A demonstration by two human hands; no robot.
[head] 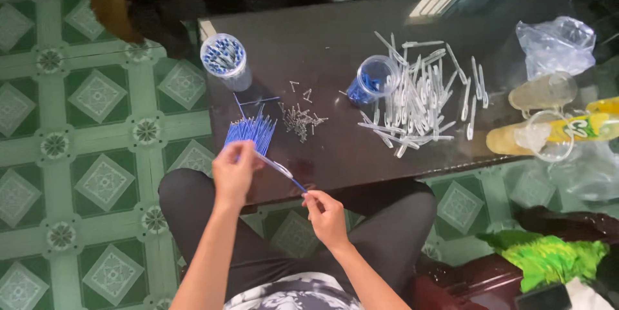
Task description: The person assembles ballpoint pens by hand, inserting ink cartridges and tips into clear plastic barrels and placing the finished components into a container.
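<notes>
My left hand point(235, 171) pinches a clear plastic pen barrel point(276, 167) at the near edge of a dark glossy table point(322, 32). My right hand point(325, 216) grips the end of a thin blue refill point(298, 185) whose other end sits in that barrel. Just beyond my left hand lies a fan of blue refills point(251, 132). A small heap of metal tips point(300, 118) lies to their right. Farther right, a pile of clear barrels point(419, 97) spreads over the table.
An upright clear cup point(223, 57) holds blue parts at the table's left; another cup point(373, 79) lies tipped by the barrel pile. Plastic bags point(554, 42) and drink cups point(541, 90) crowd the right side. Green patterned floor tiles point(97, 97) surround the table.
</notes>
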